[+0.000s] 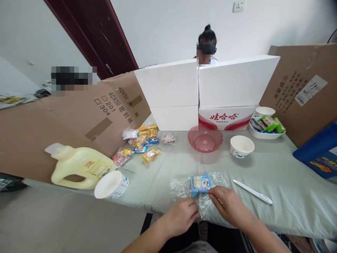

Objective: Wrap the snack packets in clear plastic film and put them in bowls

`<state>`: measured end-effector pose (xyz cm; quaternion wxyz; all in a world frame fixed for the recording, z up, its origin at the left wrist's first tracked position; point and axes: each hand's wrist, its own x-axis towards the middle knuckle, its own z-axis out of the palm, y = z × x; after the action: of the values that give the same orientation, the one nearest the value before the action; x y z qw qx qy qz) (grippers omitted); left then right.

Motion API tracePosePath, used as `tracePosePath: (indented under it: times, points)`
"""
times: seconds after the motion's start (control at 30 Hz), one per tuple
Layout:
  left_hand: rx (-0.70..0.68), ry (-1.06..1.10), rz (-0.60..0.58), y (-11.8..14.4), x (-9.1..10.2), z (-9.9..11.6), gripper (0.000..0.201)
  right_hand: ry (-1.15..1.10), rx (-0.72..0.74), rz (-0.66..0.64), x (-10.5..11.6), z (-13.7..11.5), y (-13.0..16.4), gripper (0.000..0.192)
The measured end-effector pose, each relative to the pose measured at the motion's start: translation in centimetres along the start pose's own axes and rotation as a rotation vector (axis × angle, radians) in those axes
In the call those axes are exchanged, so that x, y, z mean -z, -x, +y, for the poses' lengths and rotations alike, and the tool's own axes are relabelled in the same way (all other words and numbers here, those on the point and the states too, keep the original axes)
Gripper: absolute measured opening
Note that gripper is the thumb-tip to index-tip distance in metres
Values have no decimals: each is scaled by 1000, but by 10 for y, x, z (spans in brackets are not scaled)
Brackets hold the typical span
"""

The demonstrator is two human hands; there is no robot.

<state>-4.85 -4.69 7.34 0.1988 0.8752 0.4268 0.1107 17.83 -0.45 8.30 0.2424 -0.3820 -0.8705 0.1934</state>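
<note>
Hands meet at the near edge of the desk [263, 165], which is covered in pale green cloth. The right hand [228, 205] pinches a small blue snack packet [201, 183] by its lower corner, fingers closed on it, over a crinkled clear plastic bag [184, 188] lying flat. The left hand [181, 216] rests curled on the bag's near edge. A white plastic knife [252, 191] lies just right; a pink translucent bowl [205, 138] sits beyond.

Two bare forearms are seen, no sleeves, rings or watch shown; left hand [181, 215], right hand [228, 205]; dark clothing possibly glimpsed below.
</note>
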Motion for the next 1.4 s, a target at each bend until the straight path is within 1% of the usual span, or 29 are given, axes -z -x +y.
tracePosePath:
  times: [0.07,0.1,0.17,0.23,0.3,0.33,0.4,0.47,0.53,0.57,0.6,0.67,0.73,0.8,0.87,0.9,0.93,1.0,1.03,1.1,1.17,1.23,1.27,1.33,1.37,1.4]
  points:
    - [2,0,105,-10,-3,-3,21,85,-38,-180,-13,-3,-2,21]
    - [-11,-3,166,-16,-4,-6,24,132,-64,-236,-20,-3,-2,20]
    - [-25,-24,270,-27,-8,-12,30,203,-114,-282,-31,1,0,14]
    - [1,-46,316,-36,-13,-19,38,235,-145,-264,-37,9,3,8]
    - [46,-56,295,-45,-16,-27,50,250,-160,-192,-40,19,6,3]
    - [70,-54,271,-49,-17,-32,56,255,-163,-139,-41,24,8,6]
    - [105,-19,228,-57,-15,-40,65,269,-154,-22,-44,36,11,25]
    - [121,77,213,-63,-9,-50,66,301,-132,70,-51,50,14,57]
    - [131,259,219,-66,2,-60,60,357,-113,103,-60,62,17,89]
    - [144,385,226,-67,8,-65,56,389,-107,98,-65,66,18,100]
    - [163,524,238,-68,16,-70,52,417,-103,88,-69,69,19,106]
    - [215,774,297,-74,32,-79,45,453,-96,70,-75,73,20,108]
    - [253,911,404,-88,49,-84,46,468,-91,69,-77,73,20,105]
    - [263,950,545,-109,62,-87,54,469,-89,71,-76,73,20,102]
    - [266,973,662,-134,70,-87,65,466,-90,66,-75,73,21,98]
    - [262,985,689,-146,70,-88,70,464,-91,65,-75,73,21,96]
    - [250,987,691,-157,70,-88,74,462,-92,65,-76,74,22,94]
    - [194,911,668,-170,65,-90,77,455,-89,71,-77,77,23,92]
    - [154,821,663,-172,62,-92,75,452,-85,76,-79,79,24,91]
    - [94,553,683,-169,57,-100,67,444,-79,87,-82,83,25,90]
    - [113,244,695,-159,58,-113,59,437,-68,91,-85,88,26,87]
    - [224,-21,660,-146,68,-131,62,435,-53,91,-87,92,26,83]
    - [307,-110,621,-141,75,-142,66,437,-42,94,-87,93,26,82]
    - [472,-176,525,-132,95,-166,70,450,-12,110,-87,96,27,81]
    - [543,-157,476,-130,106,-179,67,459,4,119,-86,97,27,80]
    - [589,-128,439,-128,117,-191,60,468,16,126,-86,97,27,79]
